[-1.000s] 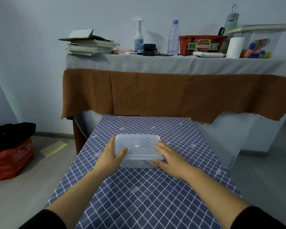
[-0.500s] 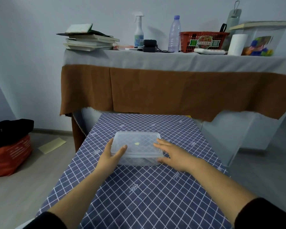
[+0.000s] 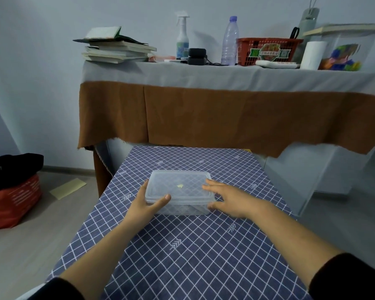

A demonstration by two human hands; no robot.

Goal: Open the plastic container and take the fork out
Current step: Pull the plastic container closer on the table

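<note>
A translucent plastic container (image 3: pixel 180 187) with its lid on sits in the middle of the small table with a blue checked cloth (image 3: pixel 182 256). A small yellow mark shows on the lid. My left hand (image 3: pixel 145 204) clasps the container's near left corner, thumb on the lid's edge. My right hand (image 3: pixel 227 200) grips the right end, fingers over the lid and thumb low on the near wall. A pale strip shows faintly through the near wall; I cannot tell whether it is the fork.
Behind stands a taller table with a brown and grey cloth (image 3: pixel 204 113), carrying stacked books (image 3: pixel 117 48), a spray bottle (image 3: pixel 182 37), a water bottle (image 3: pixel 230 40) and a red basket (image 3: pixel 268 50). A red and black bag (image 3: pixel 11 189) lies on the floor at left.
Both hands have stayed on the container's ends. The left thumb has slid along the lid's near edge, and the view has tilted slightly.
</note>
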